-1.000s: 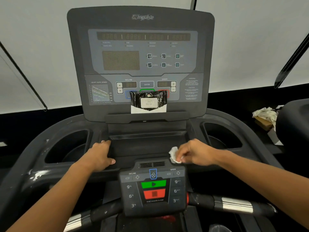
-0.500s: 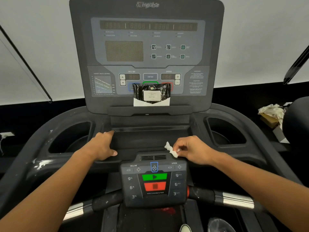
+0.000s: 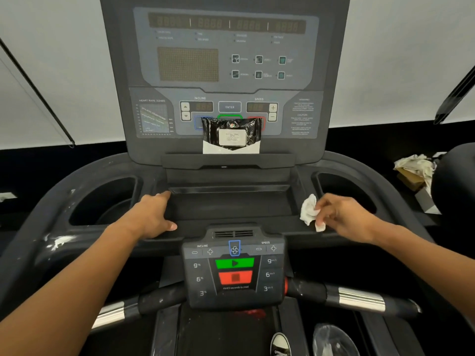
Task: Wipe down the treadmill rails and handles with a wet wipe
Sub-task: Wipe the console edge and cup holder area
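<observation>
My right hand pinches a crumpled white wet wipe over the right end of the treadmill's black tray ledge, beside the right cup holder. Flat on the tray's left edge rests my left hand, fingers straight, holding nothing. Below the hands sits the small control pad with green and red buttons. Black handlebars with silver grip sensors run out to the left and right of it. The left side rail carries white smudges.
A black pack of wipes leans against the console panel. The left cup holder is a deep dark well. Crumpled white cloths lie on a box at far right. My shoe stands on the belt, beside clear plastic.
My right hand has carried the wipe rightward along the tray ledge, from above the control pad to the right cup holder. My left hand stayed in place. The camera tilted down a little.
</observation>
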Motion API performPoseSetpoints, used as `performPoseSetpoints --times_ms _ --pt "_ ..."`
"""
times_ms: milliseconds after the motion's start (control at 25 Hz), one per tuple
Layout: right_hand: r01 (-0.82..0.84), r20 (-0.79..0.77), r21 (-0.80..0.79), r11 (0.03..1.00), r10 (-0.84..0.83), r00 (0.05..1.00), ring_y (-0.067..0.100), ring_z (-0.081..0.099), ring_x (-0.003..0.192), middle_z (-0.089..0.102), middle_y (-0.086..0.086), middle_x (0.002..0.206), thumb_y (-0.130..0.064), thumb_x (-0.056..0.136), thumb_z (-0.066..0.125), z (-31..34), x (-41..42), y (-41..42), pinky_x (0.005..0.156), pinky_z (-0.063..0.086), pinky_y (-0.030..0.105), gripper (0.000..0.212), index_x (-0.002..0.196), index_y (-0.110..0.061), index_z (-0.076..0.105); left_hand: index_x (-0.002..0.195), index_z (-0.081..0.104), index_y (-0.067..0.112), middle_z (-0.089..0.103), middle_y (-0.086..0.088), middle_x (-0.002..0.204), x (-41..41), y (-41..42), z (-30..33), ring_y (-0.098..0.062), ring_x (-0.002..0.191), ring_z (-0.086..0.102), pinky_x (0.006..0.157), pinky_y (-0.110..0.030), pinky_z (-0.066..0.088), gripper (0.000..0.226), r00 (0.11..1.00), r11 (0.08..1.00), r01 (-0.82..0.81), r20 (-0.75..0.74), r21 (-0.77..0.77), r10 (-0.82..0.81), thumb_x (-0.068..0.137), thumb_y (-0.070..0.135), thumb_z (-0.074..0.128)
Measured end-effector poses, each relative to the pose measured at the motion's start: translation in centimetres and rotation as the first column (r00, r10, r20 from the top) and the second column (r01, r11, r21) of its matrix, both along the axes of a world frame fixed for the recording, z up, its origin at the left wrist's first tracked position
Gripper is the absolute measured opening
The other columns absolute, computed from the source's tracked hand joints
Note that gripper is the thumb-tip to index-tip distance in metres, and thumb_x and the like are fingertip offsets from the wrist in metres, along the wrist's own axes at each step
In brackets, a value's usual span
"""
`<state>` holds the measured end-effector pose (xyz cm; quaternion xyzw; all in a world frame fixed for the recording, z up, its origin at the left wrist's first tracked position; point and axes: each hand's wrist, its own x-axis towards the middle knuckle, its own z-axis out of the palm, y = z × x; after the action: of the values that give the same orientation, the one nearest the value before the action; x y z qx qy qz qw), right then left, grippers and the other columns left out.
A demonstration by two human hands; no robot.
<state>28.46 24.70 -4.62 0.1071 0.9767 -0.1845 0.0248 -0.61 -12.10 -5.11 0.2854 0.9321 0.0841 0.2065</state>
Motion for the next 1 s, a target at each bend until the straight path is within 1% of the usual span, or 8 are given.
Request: performPoseSetpoints --times_ms 200,320,400,480,560,800,880,1000 --pt "-0.015 -0.047 -0.112 0.994 0.01 0.999 0.002 0.064 0.094 0.06 -0.017 0.109 -0.016 0.084 0.078 0.7 -0.1 -1.1 0.082 0.05 0.012 0.012 0.094 -0.023 0.079 0.155 0.021 0.018 0.048 -0.011 0.144 0.1 -0.3 -0.1 -0.031 0.127 0.051 0.107 -0.046 0.044 0.1 1.0 1.0 -0.021 0.0 0.0 0.021 0.077 0.034 0.082" --pt "0.006 -0.132 -0.08 0.997 -0.017 0.991 0.006 0.065 0.088 0.065 -0.012 0.097 -0.004 0.083 0.077 -0.4 -0.4 -2.8 0.081 0.054 0.027 0.025 0.105 -0.017 0.074 0.155 0.019 0.019 0.047 -0.01 0.145 0.2 -0.3 -0.2 -0.031 0.127 0.051 0.107 -0.046 0.044 0.1 1.0 1.0 -0.019 0.011 0.006 0.019 0.078 0.034 0.081" --pt "-0.038 -0.128 -0.032 0.999 0.034 0.991 0.012 0.062 0.089 0.066 -0.009 0.096 0.002 0.085 0.071 -0.7 -1.2 -3.5 0.082 0.05 0.025 0.035 0.115 -0.016 0.069 0.155 0.019 0.019 0.047 -0.011 0.145 0.1 -0.4 -0.2 -0.031 0.127 0.051 0.106 -0.045 0.045 0.1 1.0 1.0 -0.017 0.01 0.009 0.017 0.078 0.034 0.081" --pt "0.015 -0.128 -0.051 0.999 -0.021 0.992 0.015 0.057 0.087 0.064 -0.004 0.093 0.002 0.086 0.062 -0.6 -2.0 -3.0 0.079 0.046 0.022 0.027 0.102 -0.018 0.073 0.155 0.019 0.019 0.045 -0.011 0.147 0.2 -0.3 -0.3 -0.031 0.128 0.05 0.106 -0.044 0.045 0.1 1.0 1.0 -0.014 0.003 0.007 0.014 0.079 0.034 0.081" --pt "0.116 -0.076 -0.018 0.993 -0.117 0.99 0.018 0.052 0.095 0.056 -0.001 0.1 0.004 0.087 0.06 -1.0 -2.7 -2.7 0.081 0.041 0.028 0.03 0.092 -0.022 0.076 0.156 0.016 0.019 0.041 -0.011 0.15 0.3 -0.2 -0.4 -0.032 0.132 0.047 0.107 -0.044 0.042 0.101 1.0 1.0 -0.011 -0.006 0.006 0.011 0.079 0.033 0.081" --pt "0.231 -0.071 0.236 0.944 -0.22 0.973 0.035 0.063 0.1 0.061 0.015 0.111 0.0 0.085 0.067 -1.7 -8.3 -4.2 0.082 0.052 0.036 0.022 0.106 -0.003 0.074 0.156 0.013 0.019 0.034 -0.011 0.155 0.2 -0.1 -0.7 -0.033 0.137 0.042 0.108 -0.045 0.039 0.104 1.0 1.0 -0.011 -0.019 -0.008 0.01 0.08 0.034 0.08" --pt "0.198 -0.088 0.248 0.948 -0.182 0.979 0.036 0.061 0.102 0.06 0.015 0.115 -0.01 0.094 0.061 -1.8 -10.2 -4.8 0.082 0.051 0.036 0.02 0.106 -0.001 0.074 0.157 0.011 0.02 0.03 -0.012 0.158 0.2 -0.2 -0.8 -0.035 0.138 0.039 0.109 -0.045 0.038 0.105 1.0 1.0 -0.021 -0.012 -0.013 0.021 0.079 0.035 0.08" --pt "0.19 -0.101 0.158 0.969 -0.176 0.979 0.033 0.063 0.094 0.053 0.011 0.114 -0.016 0.096 0.059 -2.1 -11.6 -5.7 0.076 0.047 0.032 0.021 0.101 -0.001 0.073 0.157 0.007 0.021 0.029 -0.012 0.158 0.2 0.0 -1.1 -0.034 0.138 0.04 0.108 -0.044 0.039 0.109 0.999 1.0 -0.025 -0.026 -0.013 0.025 0.079 0.034 0.081"
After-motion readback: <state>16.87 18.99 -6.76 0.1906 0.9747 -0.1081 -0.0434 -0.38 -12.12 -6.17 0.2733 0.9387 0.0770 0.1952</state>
